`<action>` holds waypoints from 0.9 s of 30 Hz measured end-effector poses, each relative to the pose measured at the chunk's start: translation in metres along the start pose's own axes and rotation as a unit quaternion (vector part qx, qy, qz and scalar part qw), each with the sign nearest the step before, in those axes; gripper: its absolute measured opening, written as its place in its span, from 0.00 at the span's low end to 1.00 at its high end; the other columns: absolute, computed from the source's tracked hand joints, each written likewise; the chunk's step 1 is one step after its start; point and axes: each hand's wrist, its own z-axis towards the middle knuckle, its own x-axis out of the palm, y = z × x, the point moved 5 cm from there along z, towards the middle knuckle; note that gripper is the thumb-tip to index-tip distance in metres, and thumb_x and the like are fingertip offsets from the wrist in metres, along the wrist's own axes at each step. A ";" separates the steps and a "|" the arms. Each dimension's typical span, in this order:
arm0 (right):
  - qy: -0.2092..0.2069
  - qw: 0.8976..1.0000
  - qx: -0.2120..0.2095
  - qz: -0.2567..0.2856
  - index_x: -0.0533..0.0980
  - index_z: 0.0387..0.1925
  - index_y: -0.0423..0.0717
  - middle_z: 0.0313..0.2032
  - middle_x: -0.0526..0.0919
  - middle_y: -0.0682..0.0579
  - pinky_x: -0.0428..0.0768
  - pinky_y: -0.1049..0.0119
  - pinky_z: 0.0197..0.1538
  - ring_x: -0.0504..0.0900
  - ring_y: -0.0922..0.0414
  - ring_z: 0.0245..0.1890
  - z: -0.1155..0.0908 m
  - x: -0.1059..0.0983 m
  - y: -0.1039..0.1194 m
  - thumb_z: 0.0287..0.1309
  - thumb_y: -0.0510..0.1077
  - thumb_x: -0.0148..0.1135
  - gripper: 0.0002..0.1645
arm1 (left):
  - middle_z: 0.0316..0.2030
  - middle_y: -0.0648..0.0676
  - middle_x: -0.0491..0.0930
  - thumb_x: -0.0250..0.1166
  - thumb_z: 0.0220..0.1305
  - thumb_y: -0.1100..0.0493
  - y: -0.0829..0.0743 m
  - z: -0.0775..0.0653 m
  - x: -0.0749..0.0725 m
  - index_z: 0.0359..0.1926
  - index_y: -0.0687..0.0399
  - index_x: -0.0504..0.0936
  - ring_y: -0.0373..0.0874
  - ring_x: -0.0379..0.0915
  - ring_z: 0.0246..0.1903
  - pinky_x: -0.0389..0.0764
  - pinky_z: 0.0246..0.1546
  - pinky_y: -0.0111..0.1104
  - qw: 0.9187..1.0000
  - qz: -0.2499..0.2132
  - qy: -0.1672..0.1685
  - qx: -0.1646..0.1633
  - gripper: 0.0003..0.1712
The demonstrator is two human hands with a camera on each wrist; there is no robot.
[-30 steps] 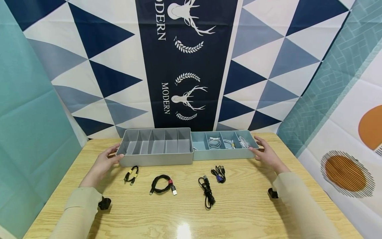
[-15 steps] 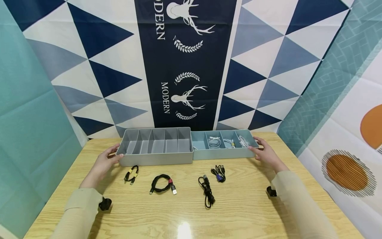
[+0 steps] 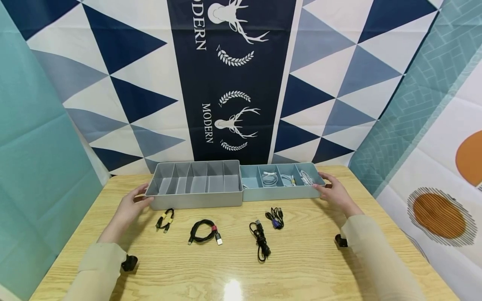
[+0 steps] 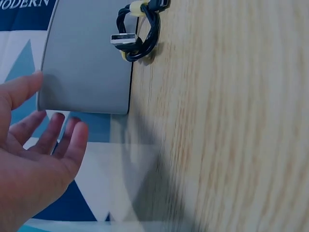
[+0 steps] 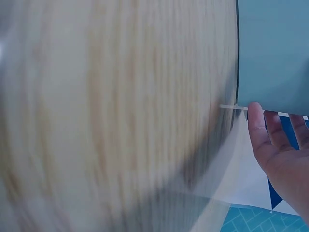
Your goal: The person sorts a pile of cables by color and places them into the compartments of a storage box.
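A long grey divided box [image 3: 196, 201] stands end to end with a light blue divided box [image 3: 280, 193] at the back of the table. My left hand [image 3: 129, 205] is at the grey box's left end. In the left wrist view its thumb [image 4: 26, 89] is at the rim, the other fingers loosely bent beside the end wall. At the blue box's right end is my right hand [image 3: 335, 195], its thumb near the front corner. The right wrist view has its extended fingers [image 5: 258, 121] along that end. Coiled white cables [image 3: 270, 179] lie in the blue box; the grey compartments hold nothing.
In front of the boxes lie a black cable with yellow ties [image 3: 164, 215], a coiled black cable with a red tie [image 3: 203, 240], a black cable bundle [image 3: 260, 239] and one with a blue connector [image 3: 276, 223]. Patterned cloth [image 3: 150, 96] hangs behind the table.
My left thumb has drawn slightly back and left from the grey box's front corner. The boxes and cables keep their places; the head view has shifted a little.
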 end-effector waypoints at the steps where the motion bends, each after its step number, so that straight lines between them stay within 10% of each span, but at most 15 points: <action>1: 0.001 1.000 0.001 0.002 0.47 0.73 0.45 0.71 0.48 0.37 0.80 0.53 0.49 0.67 0.41 0.58 0.000 0.000 0.000 0.60 0.59 0.58 0.49 | 0.67 0.68 0.56 0.57 0.67 0.48 0.000 -0.001 -0.001 0.73 0.55 0.50 0.63 0.57 0.63 0.69 0.57 0.50 1.000 0.007 -0.003 0.005 0.41; 13: 0.010 1.000 0.006 0.008 0.44 0.74 0.48 0.68 0.49 0.31 0.80 0.53 0.49 0.61 0.34 0.63 0.005 0.000 -0.003 0.59 0.61 0.59 0.52 | 0.61 0.75 0.57 0.58 0.66 0.59 -0.046 -0.042 0.004 0.69 0.66 0.56 0.68 0.61 0.56 0.70 0.50 0.58 0.978 0.153 -0.102 0.094 0.36; 27: 0.018 1.000 0.022 0.006 0.43 0.74 0.48 0.68 0.47 0.30 0.78 0.49 0.52 0.59 0.35 0.63 0.001 0.000 -0.006 0.59 0.62 0.58 0.53 | 0.60 0.67 0.66 0.69 0.56 0.58 -0.106 -0.079 0.063 0.67 0.57 0.64 0.65 0.63 0.57 0.68 0.53 0.60 0.939 0.219 -0.092 0.247 0.40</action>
